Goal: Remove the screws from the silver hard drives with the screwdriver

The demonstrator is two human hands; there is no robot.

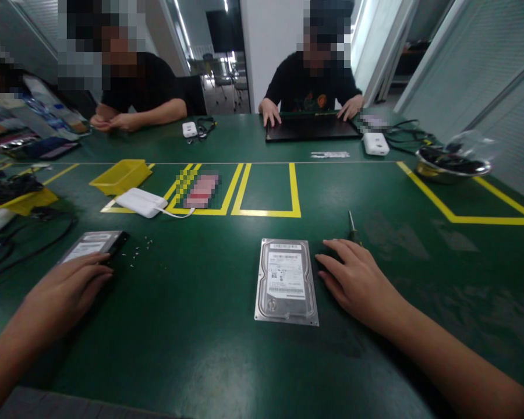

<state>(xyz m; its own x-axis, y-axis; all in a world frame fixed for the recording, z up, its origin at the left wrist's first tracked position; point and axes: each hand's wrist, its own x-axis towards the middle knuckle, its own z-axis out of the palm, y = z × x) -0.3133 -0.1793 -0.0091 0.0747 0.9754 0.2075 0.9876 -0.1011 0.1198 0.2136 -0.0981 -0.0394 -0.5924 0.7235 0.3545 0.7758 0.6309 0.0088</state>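
A silver hard drive (287,281) lies label up on the green table (209,326) in front of me. My right hand (356,279) rests flat on the table just right of it, fingers apart, partly covering a screwdriver (353,227) whose shaft pokes out past the fingers. My left hand (65,291) lies palm down at the left, its fingertips touching the near end of a second hard drive (92,245). Several tiny screws (140,250) are scattered to the right of that drive.
A white box with a cable (141,202) and yellow bins (121,175) sit at mid left; yellow tape outlines (266,212) mark the table. A metal bowl (452,163) stands far right. Two people sit opposite, one with hands on a laptop (310,128). Cables (30,238) lie left.
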